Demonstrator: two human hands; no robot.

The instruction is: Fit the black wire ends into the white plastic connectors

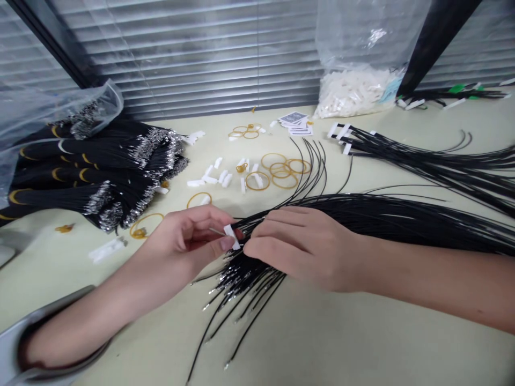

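Left hand (187,241) narrowly pinching a white plastic connector (231,237) at mid-frame, right hand (306,249) closed around a bundle of thin black wires (386,214) just beside it, its tips fanning lower centre, best kept steady and separated singly.

Glossy plastic cables (374,212) — bright metal terminals (219,284), matt white plastic connector (230,237)

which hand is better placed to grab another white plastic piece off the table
Left, probably. The left hand sits closer to the loose white plastic pieces, though it already pinches one small white plastic piece. The right hand is farther away, pressed on the bundle of thin black cables.
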